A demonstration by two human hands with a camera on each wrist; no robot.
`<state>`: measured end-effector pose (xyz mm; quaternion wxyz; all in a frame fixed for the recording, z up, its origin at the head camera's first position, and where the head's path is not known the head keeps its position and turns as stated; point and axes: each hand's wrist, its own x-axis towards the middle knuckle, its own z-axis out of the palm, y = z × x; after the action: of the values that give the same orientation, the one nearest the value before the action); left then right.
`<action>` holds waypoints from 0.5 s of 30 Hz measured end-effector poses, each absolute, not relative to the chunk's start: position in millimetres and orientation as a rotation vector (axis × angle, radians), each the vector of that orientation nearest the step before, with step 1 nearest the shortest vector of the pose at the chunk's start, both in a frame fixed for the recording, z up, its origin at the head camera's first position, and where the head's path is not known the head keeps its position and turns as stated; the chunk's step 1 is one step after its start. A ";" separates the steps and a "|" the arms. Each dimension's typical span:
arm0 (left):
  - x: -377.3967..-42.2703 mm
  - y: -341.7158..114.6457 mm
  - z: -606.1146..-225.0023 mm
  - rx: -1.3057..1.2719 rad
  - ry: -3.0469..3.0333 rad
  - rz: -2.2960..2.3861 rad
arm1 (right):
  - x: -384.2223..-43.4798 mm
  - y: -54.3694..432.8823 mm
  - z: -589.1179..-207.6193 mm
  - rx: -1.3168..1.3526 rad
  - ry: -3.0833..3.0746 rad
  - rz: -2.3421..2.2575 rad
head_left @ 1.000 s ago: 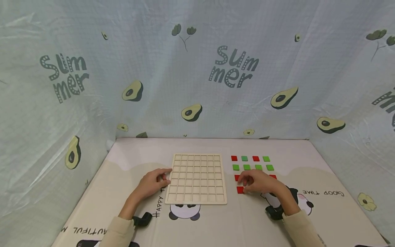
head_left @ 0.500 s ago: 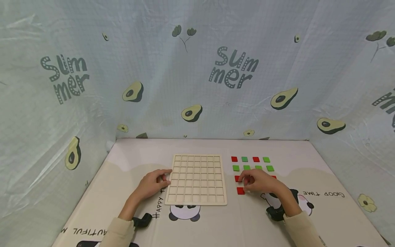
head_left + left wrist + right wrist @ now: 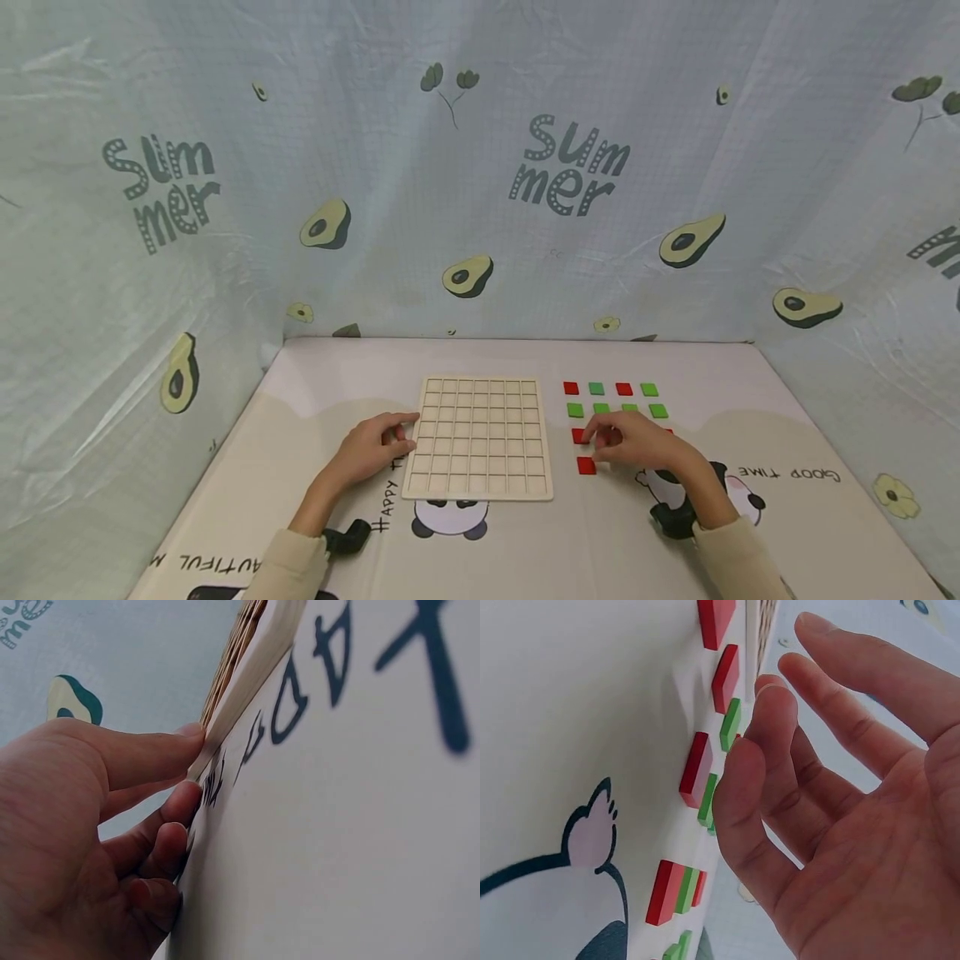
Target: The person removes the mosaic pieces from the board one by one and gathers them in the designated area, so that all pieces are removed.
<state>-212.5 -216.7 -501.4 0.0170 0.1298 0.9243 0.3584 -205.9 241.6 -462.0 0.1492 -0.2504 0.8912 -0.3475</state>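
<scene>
A pale wooden grid board lies in the middle of the table, its square cells bare. At its left edge my left hand rests, thumb and index fingertips against the frame; the left wrist view shows a thumb on the board's side. To the right of the board, my right hand hovers over small square tiles with fingers loosely bent and nothing between them. One red tile lies below its fingertips, and another red tile is partly covered by them. In the right wrist view, red tiles sit beside the fingers.
Behind the right hand are rows of green tiles and red tiles. A printed cloth with pandas and lettering covers the table. Patterned curtains enclose the back and both sides. Each wrist wears a black device.
Both hands keep practically the same place and pose. The whole view has shifted very slightly downward; no tile has visibly moved.
</scene>
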 end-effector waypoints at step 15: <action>-209.8 -216.0 -490.0 0.429 2.824 1.127 | -202.1 242.9 -448.4 -0.747 2.632 -0.958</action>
<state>-209.8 -216.0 -490.0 0.0354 0.1395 0.9191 0.3667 -202.1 242.9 -448.4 0.1212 -0.2556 0.9012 -0.3282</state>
